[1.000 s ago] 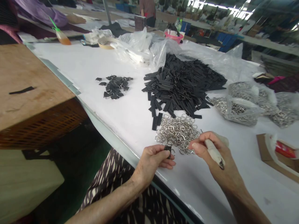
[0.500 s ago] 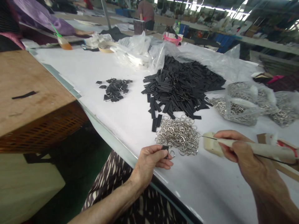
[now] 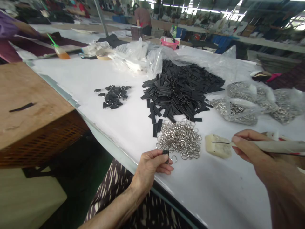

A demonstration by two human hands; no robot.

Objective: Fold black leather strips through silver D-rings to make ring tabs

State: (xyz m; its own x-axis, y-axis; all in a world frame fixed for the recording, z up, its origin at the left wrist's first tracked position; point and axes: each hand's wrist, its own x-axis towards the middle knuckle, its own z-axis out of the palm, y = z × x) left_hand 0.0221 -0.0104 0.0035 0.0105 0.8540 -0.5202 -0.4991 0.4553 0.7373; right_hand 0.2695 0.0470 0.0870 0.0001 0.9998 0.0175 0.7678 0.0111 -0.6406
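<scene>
My left hand (image 3: pixel 152 165) is closed, pinching a folded black webbing strip (image 3: pixel 165 153) between thumb and fingers at the table's near edge. Just beside those fingers lies a loose metal D-ring (image 3: pixel 174 159). Off to the right, my right hand (image 3: pixel 252 148) grips a white-handled tool (image 3: pixel 278 146) with a thin dark metal tip; its exact kind is unclear. The tip is over a pale yellow block (image 3: pixel 216 147), and I cannot tell whether it touches. Between the hands sits a heap of silver D-rings (image 3: pixel 179 140), with a large pile of black strips (image 3: pixel 183 89) behind it.
Strips fitted with rings form a small pile (image 3: pixel 115 95) at left. Clear bags of rings (image 3: pixel 240 109) stand at right, and crumpled plastic (image 3: pixel 135 57) lies behind. A wooden board (image 3: pixel 30 111) adjoins the table's left side. Another person's arm (image 3: pixel 26 28) reaches in at upper left.
My right hand has moved right, drawing the tool's tip from beside the ring heap to over the yellow block. My left hand still pinches the strip. The view has shifted slightly.
</scene>
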